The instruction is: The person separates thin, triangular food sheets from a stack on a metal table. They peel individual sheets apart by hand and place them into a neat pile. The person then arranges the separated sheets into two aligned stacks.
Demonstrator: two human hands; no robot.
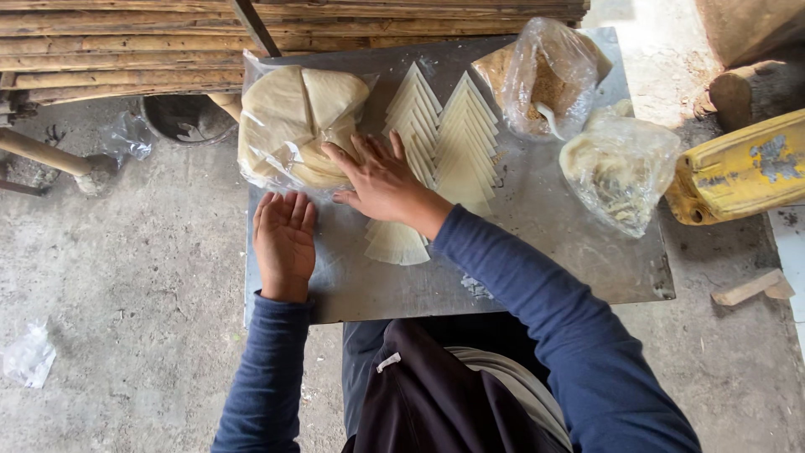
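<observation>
Dough wedges (pixel 436 134) fanned on tray (pixel 570 252); right hand (pixel 381 180) flat, seemingly touching them.

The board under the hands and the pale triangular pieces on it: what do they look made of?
The board looks like sheet metal: grey, dull sheen, scuffed, thin edge. The triangular pieces look like thin dough or pastry sheets: cream, matte, fanned in overlapping rows; the exact stuff cannot be told. The right hand rests by them, the left hand palm up.
</observation>
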